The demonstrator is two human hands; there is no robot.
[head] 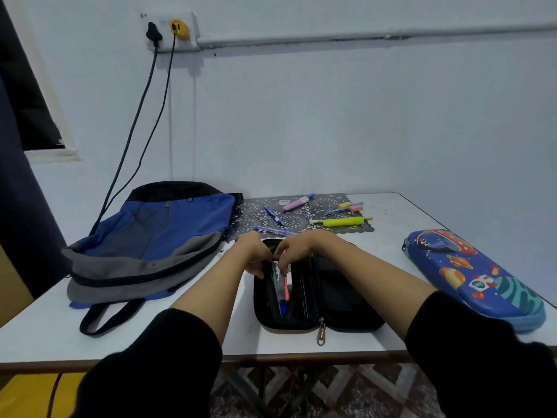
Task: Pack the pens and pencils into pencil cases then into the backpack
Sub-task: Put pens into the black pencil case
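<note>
- The black pencil case (346,292) lies open on the surface (422,224) straight in front of the person, with its long axis running away from them and its zip pull at the near end.
- Both hands are at the far end of the case's left half. The right hand (297,250) curls its fingertips round the top ends of the pens (281,286) already in there. The left hand (256,256) curls its fingers at the case's left rim and seems to hold it steady, though that grip is partly hidden.
- The pens lie lengthwise in the case, along its axis.
- The loose pens (274,217) and highlighters (343,221) are on a patterned mat (301,220) just beyond the hands. They mostly lie crosswise or slanted to the case.
- The purple pen (272,230) is the closest, just behind both hands. The yellow highlighter is on the right hand's side.
- Each one probably needs turning lengthwise to fit in the case.
- The backpack (150,245) lies flat to the left, nearer the left hand. The blue pencil case (476,276) lies zipped shut to the right.
</note>
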